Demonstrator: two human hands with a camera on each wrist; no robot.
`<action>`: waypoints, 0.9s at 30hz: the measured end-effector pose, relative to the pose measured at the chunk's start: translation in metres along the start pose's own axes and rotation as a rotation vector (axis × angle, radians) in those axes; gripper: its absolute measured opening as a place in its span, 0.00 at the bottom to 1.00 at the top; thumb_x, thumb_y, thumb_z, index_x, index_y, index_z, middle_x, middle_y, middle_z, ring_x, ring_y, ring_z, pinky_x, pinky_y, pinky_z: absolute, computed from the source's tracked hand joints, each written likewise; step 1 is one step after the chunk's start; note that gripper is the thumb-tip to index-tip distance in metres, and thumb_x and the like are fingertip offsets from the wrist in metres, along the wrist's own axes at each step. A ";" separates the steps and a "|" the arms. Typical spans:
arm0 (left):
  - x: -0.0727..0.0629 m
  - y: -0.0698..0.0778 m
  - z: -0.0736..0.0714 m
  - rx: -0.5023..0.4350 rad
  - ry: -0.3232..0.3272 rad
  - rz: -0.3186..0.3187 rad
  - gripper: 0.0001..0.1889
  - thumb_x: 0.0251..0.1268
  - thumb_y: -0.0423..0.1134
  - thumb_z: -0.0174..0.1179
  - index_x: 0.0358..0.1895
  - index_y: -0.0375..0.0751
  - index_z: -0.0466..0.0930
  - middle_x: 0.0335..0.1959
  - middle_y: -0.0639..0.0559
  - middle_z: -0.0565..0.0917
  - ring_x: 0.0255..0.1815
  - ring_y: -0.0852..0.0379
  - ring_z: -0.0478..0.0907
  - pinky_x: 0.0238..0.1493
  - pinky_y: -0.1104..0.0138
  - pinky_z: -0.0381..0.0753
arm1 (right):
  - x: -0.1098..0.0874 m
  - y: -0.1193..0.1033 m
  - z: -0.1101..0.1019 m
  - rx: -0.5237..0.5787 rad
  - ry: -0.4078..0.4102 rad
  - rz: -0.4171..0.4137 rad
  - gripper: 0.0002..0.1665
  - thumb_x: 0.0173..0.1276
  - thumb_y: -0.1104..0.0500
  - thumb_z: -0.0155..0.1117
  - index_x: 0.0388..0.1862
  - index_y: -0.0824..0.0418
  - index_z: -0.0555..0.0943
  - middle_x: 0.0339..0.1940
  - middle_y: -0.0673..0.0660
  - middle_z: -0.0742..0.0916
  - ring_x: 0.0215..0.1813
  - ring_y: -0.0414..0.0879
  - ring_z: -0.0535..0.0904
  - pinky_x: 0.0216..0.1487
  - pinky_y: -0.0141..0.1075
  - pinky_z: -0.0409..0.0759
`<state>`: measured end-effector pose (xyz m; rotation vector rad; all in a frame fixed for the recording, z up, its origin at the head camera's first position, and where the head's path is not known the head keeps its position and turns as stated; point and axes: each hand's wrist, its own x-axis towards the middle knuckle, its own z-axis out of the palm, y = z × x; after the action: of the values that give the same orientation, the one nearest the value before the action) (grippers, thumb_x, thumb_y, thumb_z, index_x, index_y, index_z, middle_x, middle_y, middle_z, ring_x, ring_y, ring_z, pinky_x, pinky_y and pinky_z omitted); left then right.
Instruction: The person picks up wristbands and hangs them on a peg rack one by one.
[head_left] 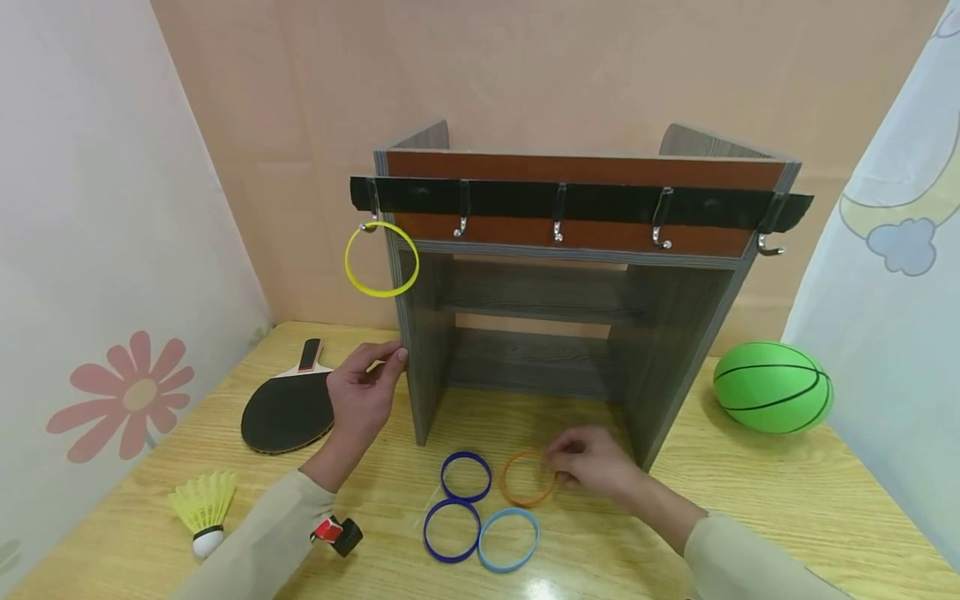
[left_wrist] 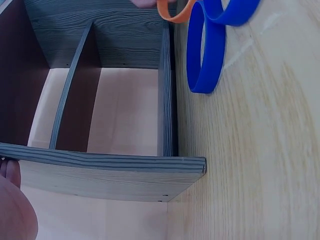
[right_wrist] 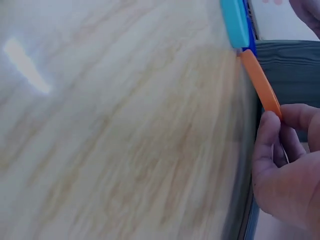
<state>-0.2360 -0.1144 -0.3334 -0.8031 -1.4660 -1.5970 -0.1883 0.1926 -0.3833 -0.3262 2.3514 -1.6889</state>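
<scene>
An orange silicone wristband [head_left: 525,502] lies on the table before the grey wooden shelf [head_left: 417,367]. My right hand [head_left: 592,460] pinches its right side between thumb and fingers; in the right wrist view the orange wristband [right_wrist: 261,82] meets the fingertips at one end. My left hand [head_left: 366,392] grips the front edge of the shelf's left side panel, fingers partly hidden behind it in the left wrist view. Two dark blue wristbands [head_left: 452,531] and a light blue wristband [head_left: 510,541] lie close by. A yellow wristband [head_left: 382,293] hangs from the leftmost hook [head_left: 369,226].
A black strip [head_left: 510,197] with several metal hooks runs across the shelf's front. Left of it lie a table tennis bat [head_left: 288,414] and a yellow shuttlecock [head_left: 204,504]. A green ball [head_left: 772,387] sits to the right.
</scene>
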 end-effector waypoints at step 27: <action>0.000 0.003 0.001 0.018 0.006 -0.012 0.05 0.53 0.12 0.58 0.34 0.14 0.77 0.28 0.31 0.79 0.32 0.60 0.80 0.39 0.70 0.82 | -0.016 -0.033 -0.024 0.420 0.054 -0.121 0.06 0.61 0.74 0.62 0.30 0.65 0.81 0.33 0.62 0.83 0.39 0.54 0.84 0.47 0.42 0.81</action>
<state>-0.2332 -0.1131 -0.3317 -0.7806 -1.4815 -1.5920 -0.1787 0.2088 -0.3439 -0.3514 1.9727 -2.2122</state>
